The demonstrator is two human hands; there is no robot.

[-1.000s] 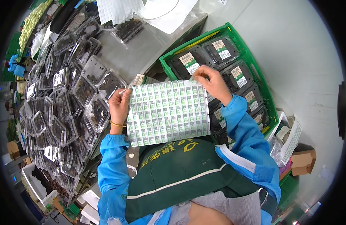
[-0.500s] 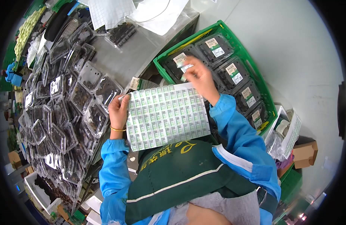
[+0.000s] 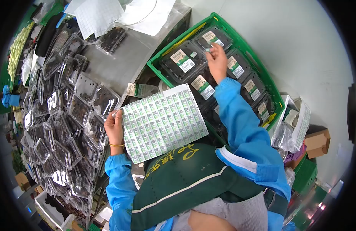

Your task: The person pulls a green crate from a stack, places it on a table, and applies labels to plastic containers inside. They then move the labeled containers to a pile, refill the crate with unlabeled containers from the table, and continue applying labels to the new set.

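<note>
My left hand pinches the upper left corner of a white sheet covered with rows of small green and white stickers. Over the green crate, my right hand has thumb and forefinger pressed together on a small sticker, near the labelled clear box at the top. Beside it, another labelled box bears a small sticker on its lid. Further boxes with green and white labels fill the crate, partly hidden by my right arm and the sheet.
Many clear lidded boxes are heaped on the metal table at left. White papers lie at the top. A labelled pouch is behind the sheet. An open cardboard box stands at right.
My right hand has moved from the upper left box to the top box in the crate. A small sticker now shows on the upper left box's lid. The sheet has tilted and shifted left.
</note>
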